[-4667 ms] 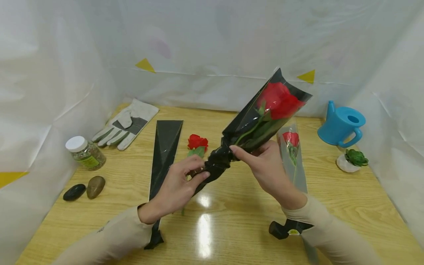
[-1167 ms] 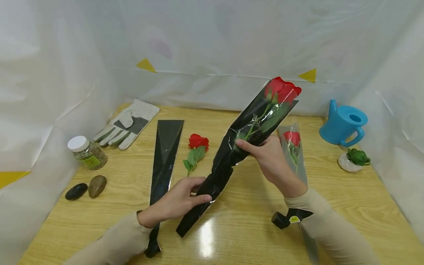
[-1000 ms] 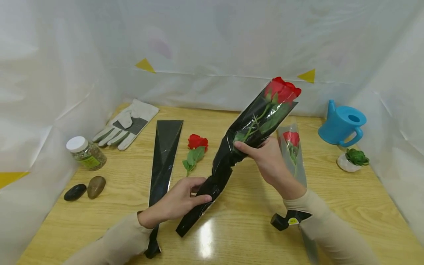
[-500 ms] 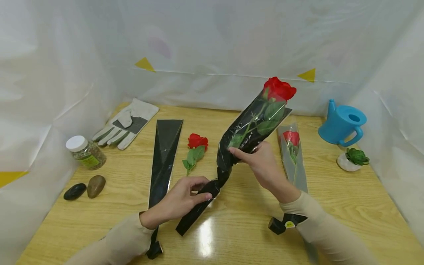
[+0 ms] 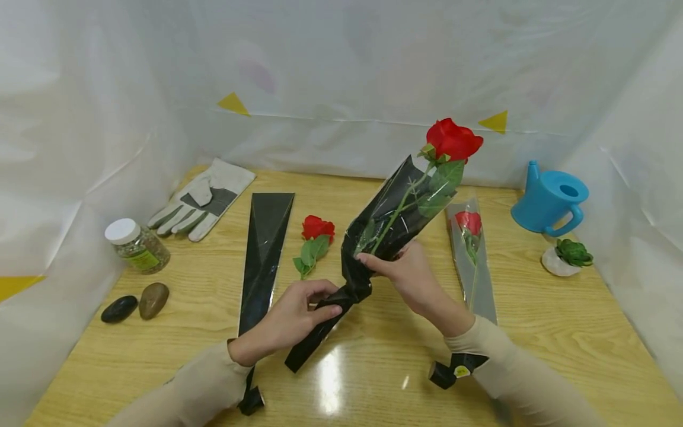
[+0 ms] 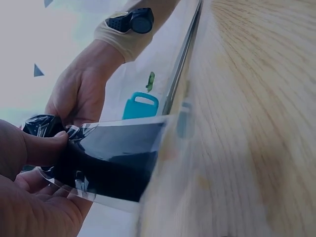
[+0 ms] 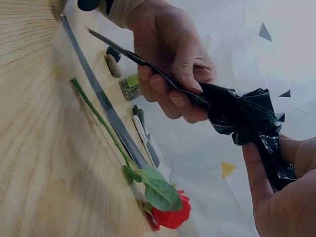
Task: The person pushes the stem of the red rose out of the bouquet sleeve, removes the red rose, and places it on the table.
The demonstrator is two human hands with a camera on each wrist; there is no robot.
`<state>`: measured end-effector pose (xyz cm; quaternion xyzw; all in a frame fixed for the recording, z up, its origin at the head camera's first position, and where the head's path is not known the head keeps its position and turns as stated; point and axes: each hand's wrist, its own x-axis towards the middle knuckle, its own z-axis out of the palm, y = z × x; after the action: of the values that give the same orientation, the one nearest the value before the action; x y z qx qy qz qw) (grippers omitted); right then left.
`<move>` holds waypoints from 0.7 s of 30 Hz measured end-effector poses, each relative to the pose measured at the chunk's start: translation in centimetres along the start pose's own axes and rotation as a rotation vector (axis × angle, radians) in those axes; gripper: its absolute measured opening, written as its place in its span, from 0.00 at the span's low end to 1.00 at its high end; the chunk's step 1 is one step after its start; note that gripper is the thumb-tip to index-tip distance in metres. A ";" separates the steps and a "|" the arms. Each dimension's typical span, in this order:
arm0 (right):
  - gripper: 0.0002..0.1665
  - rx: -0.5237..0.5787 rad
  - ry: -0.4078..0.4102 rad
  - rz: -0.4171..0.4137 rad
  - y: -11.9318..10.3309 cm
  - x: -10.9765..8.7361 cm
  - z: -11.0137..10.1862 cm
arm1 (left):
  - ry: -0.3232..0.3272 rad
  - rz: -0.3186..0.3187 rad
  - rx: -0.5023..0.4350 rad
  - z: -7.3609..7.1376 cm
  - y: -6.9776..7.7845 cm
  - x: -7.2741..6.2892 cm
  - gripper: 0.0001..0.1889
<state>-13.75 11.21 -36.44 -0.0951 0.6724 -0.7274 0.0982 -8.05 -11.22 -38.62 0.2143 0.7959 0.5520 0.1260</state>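
Observation:
A black-backed clear flower sleeve (image 5: 356, 270) is held slantwise over the table, bunched and creased at its middle. Out of its top end rises the bloom of a red rose (image 5: 453, 141), with the green stem and leaves showing through the film. My left hand (image 5: 290, 311) pinches the lower part of the sleeve between thumb and fingers. Higher up, my right hand (image 5: 408, 276) grips it just above the crumpled bend, thumb on top. In the left wrist view the flat lower end of the sleeve (image 6: 113, 158) sticks out past my left thumb.
Left of the hands lie a second rose (image 5: 318, 228) and a flat black sleeve (image 5: 267, 237). A wrapped rose (image 5: 469, 224) lies beneath my right arm. Around the edges are a glove (image 5: 205, 198), a jar (image 5: 139, 246), stones (image 5: 153, 300), a watering can (image 5: 549, 201) and a potted plant (image 5: 571, 256).
The sleeve has slid down along the rose, bunching at its middle, so the bloom now stands fully out of the top. My right hand has moved down and left, closer to my left hand.

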 end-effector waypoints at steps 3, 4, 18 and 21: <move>0.20 0.010 -0.001 0.003 0.0 0.0 -0.1 | -0.018 0.004 -0.001 0.0 -0.1 0.0 0.05; 0.20 0.013 0.001 0.008 -0.1 0.0 -0.1 | -0.026 0.001 0.000 -0.1 -0.2 0.0 0.05; 0.29 -0.019 0.065 -0.039 -1.6 0.6 -1.3 | -0.066 0.001 0.068 -0.5 -0.6 -0.8 0.10; 0.31 0.028 0.067 -0.054 -2.2 0.7 -1.8 | -0.071 -0.002 0.092 -0.5 -0.8 -1.0 0.20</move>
<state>-14.92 12.92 -34.41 -0.0875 0.6622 -0.7420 0.0572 -7.55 -12.42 -39.24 0.2386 0.8157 0.5068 0.1447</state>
